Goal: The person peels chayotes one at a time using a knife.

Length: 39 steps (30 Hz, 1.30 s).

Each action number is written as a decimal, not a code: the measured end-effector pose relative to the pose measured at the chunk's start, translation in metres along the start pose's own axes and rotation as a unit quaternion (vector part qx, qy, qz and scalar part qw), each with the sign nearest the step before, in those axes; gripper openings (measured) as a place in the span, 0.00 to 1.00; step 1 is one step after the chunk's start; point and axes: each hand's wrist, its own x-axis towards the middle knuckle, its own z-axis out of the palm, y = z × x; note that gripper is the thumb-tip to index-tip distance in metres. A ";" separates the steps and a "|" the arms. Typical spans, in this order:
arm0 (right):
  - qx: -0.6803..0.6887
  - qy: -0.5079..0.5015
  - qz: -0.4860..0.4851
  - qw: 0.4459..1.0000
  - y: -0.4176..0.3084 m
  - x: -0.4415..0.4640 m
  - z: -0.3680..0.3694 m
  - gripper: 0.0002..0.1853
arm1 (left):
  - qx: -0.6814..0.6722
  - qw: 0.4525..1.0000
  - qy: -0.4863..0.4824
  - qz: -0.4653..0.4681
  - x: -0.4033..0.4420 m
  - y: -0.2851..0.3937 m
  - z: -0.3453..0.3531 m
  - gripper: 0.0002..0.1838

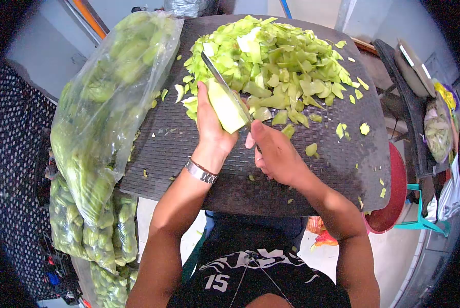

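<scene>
My left hand, with a metal watch on its wrist, is wrapped around a peeled pale green vegetable whose exact kind I cannot tell. Its near end is cut flat. A knife lies along the vegetable's right side, blade pointing up and away. The handle is in my closed right hand, mostly hidden by the fingers. Just beyond both hands, a large heap of light green peelings covers the far part of the dark woven-pattern table.
On the table's left side lies a big clear plastic bag of green produce. More filled bags are stacked below it. Loose peel bits are scattered on the right. A red round container and a teal stool stand beyond the right edge.
</scene>
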 end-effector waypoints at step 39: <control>-0.082 0.085 -0.067 0.991 -0.003 0.005 0.003 0.30 | 0.037 0.992 -0.085 0.089 -0.028 -0.009 0.021 0.39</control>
